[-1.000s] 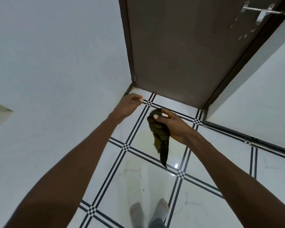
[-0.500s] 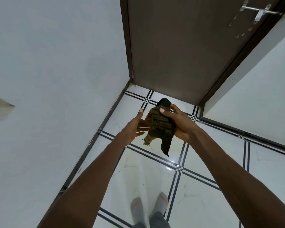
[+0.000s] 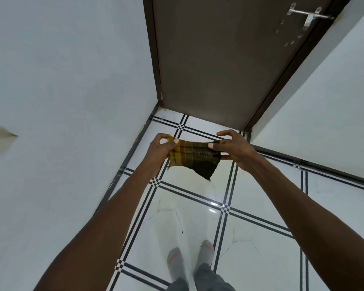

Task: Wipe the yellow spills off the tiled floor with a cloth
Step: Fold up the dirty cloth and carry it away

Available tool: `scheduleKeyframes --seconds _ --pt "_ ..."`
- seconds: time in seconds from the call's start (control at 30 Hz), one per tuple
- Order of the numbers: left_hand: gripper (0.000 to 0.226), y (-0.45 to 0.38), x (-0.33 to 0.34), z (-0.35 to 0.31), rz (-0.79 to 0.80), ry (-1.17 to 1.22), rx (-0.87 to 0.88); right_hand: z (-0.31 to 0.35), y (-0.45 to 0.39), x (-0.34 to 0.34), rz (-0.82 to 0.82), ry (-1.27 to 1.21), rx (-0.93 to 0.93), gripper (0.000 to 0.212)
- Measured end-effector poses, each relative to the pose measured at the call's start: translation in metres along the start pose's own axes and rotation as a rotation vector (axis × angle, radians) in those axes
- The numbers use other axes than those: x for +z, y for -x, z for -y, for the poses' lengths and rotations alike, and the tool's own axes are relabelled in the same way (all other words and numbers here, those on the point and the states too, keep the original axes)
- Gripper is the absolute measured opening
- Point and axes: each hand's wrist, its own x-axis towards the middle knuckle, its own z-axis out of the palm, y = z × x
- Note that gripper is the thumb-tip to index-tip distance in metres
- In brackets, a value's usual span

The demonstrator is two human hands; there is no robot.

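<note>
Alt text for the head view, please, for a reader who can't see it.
Two bare hands, left hand and right hand, stretch a checked yellow-brown cloth between them above a white tiled floor with a faint yellowish stain, before a brown door.

Glossy tiled floor (image 3: 261, 259), faint yellow smear (image 3: 189, 181), socked feet (image 3: 189, 257).

Two hands (image 3: 162, 149) (image 3: 236, 150), one cloth (image 3: 194, 157), one door (image 3: 219, 59), two socked feet (image 3: 176, 262) (image 3: 206, 252).
</note>
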Motion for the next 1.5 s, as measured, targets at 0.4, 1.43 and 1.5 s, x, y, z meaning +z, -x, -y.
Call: scheduleKeyframes --seconds 0.4,1.43,1.5 --pt "0.049 0.032 0.013 -0.028 -0.030 -0.570 0.307 -0.003 0.001 -0.015 -0.094 0.944 -0.419 0.035" --pt "0.054 0.123 0.054 -0.018 -0.301 -0.205 -0.015 -0.009 0.061 -0.048 0.414 0.252 -0.190 0.084" --pt "0.073 0.138 0.041 -0.014 -0.213 -0.112 -0.010 -0.008 0.067 -0.035 0.406 0.433 -0.299 0.073"
